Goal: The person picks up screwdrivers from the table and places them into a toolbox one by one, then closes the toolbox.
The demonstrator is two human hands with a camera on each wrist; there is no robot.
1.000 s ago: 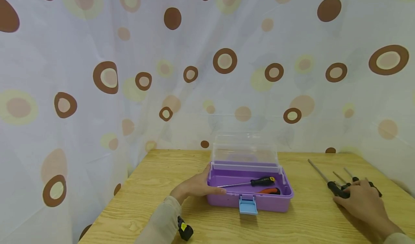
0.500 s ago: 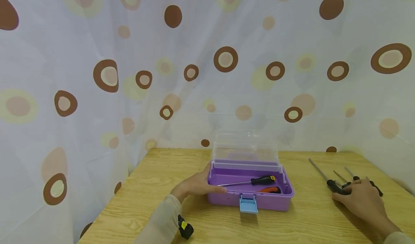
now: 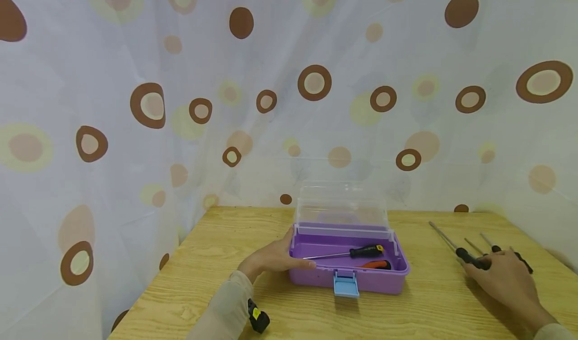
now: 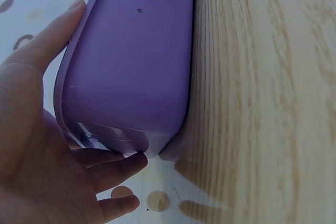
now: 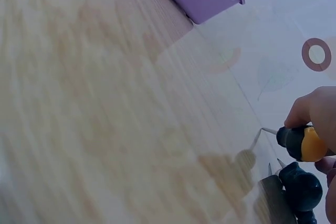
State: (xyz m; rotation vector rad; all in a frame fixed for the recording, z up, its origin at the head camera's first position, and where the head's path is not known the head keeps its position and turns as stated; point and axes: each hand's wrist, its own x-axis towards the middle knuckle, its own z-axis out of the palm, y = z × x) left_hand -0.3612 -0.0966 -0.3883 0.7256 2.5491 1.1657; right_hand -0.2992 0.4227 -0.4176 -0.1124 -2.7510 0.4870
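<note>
A purple toolbox [image 3: 311,279] stands on the wooden table with its clear lid [image 3: 340,202] raised and its blue latch [image 3: 346,286] hanging down. My left hand [image 3: 273,258] holds its left end, thumb along the front rim and fingers at the end wall [image 4: 121,135]. Inside lie a black-handled screwdriver [image 3: 367,251] and a tool with an orange-red handle [image 3: 378,265]. At the right, my right hand [image 3: 506,277] pinches a long screwdriver [image 3: 466,256]; its black and yellow handle [image 5: 302,142] shows between thumb and fingers in the right wrist view.
More dark-handled tools [image 5: 302,187] lie under and beside my right hand, one with a thin shaft [image 3: 473,246] pointing to the back. A small black-and-yellow object [image 3: 258,317] lies by my left sleeve. A dotted curtain [image 3: 266,129] hangs behind the table [image 3: 217,239].
The long screwdriver's handle has turned slightly at the right hand, and its tip has shifted a little left. The left hand and the toolbox stay as they were.
</note>
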